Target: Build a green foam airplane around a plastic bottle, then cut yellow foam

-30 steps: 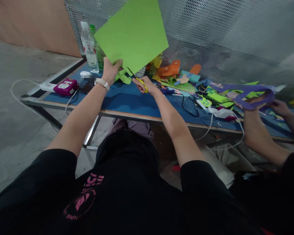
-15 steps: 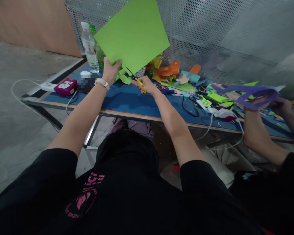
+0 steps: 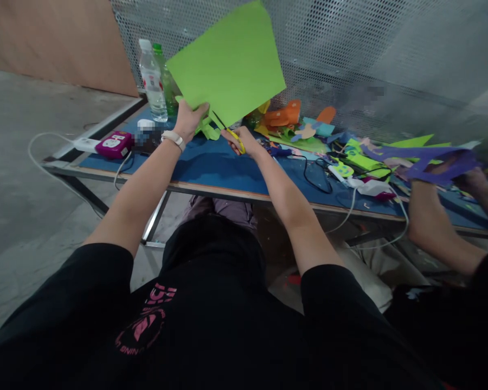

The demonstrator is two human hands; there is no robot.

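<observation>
1. Your left hand [image 3: 190, 120] pinches the green sheet [image 3: 231, 62] by its lower edge, thumb on the near face.
2. Your right hand [image 3: 246, 142] grips the yellow-handled scissors [image 3: 236, 140], blades at the sheet's bottom corner; you can't tell from here how far they are apart.
3. The sheet is up off the blue table [image 3: 219, 168], in front of the mesh panel [image 3: 325, 49], with green scraps [image 3: 209, 131] lying below.
4. Over the last half second, the sheet has dipped slightly and more of its top edge shows; the scissors have hardly shifted against it.
5. That suggests you are adjusting the paper's angle more than lengthening the cut.
</observation>
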